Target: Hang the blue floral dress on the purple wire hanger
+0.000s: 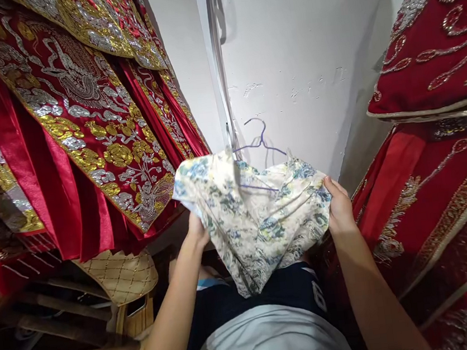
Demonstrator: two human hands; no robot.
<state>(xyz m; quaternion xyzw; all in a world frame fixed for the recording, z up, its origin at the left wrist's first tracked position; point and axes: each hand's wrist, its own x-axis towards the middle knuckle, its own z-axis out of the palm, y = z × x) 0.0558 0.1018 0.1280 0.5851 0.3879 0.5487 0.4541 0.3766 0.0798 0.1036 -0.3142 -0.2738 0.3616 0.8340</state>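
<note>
A loose hanger could slip or snag

In the head view, your left hand (197,229) and right hand (338,202) each grip a side of the floral garment (229,215), up in front of your lap between the red robes. The right thumb presses on the front; the left fingertips are hidden behind the cloth. The purple hanger (262,143) sits inside the neck, its hook (256,120) standing up near the wall (285,40) and its lower bar (260,187) showing in the opening.

Neither hand is on the hanger, so it seems to rely on the cloth for support. Tip the garment or slacken one side, and it could swing or slide out. The neck looks wide, so a shoulder could drop off an arm of the hanger if you pull unevenly. The hook also points up beside the metal strip (217,59) and could catch there. Swing wide and you could brush the left robe (96,117) or right robe (419,176), whose raised beads and sequins might snag thin fabric.
</note>
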